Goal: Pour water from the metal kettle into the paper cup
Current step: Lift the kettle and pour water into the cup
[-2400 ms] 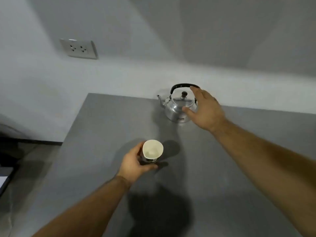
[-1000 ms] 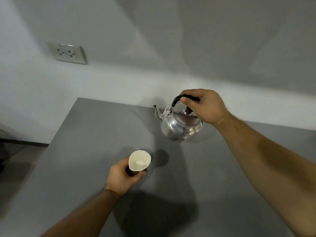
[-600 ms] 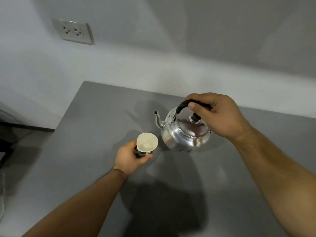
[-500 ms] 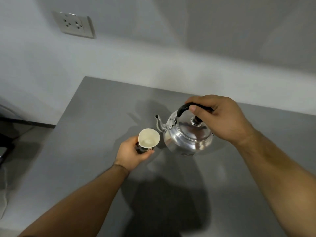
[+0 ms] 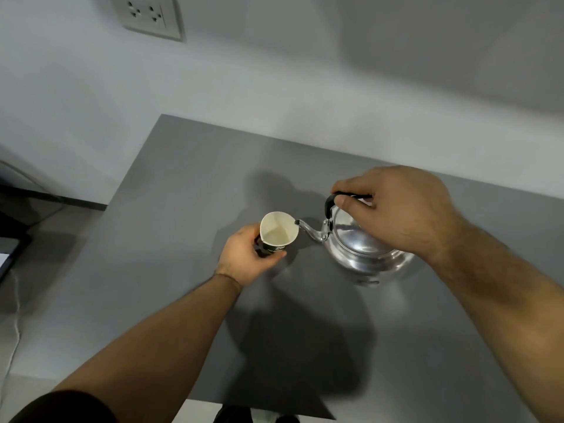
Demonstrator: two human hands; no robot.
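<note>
A shiny metal kettle (image 5: 360, 248) with a black handle hangs tilted to the left above the grey table (image 5: 171, 184). My right hand (image 5: 396, 209) grips its handle from above. The spout tip touches the right rim of a paper cup (image 5: 278, 231), white inside with a dark green printed wall. My left hand (image 5: 248, 257) wraps around the cup's lower part and holds it just above the table, tipped a little toward me. Pale liquid seems to lie in the cup's bottom; no stream is visible at the spout.
A light wall with a double socket (image 5: 149, 16) rises behind the table. The table's left edge drops to a floor with a dark object (image 5: 9, 239) and a thin white cable (image 5: 15, 337). The near edge runs just above my feet.
The kettle has been lifted off the table, carried left and tipped, so its spout now meets the cup's rim. My left hand raised the cup slightly toward it.
</note>
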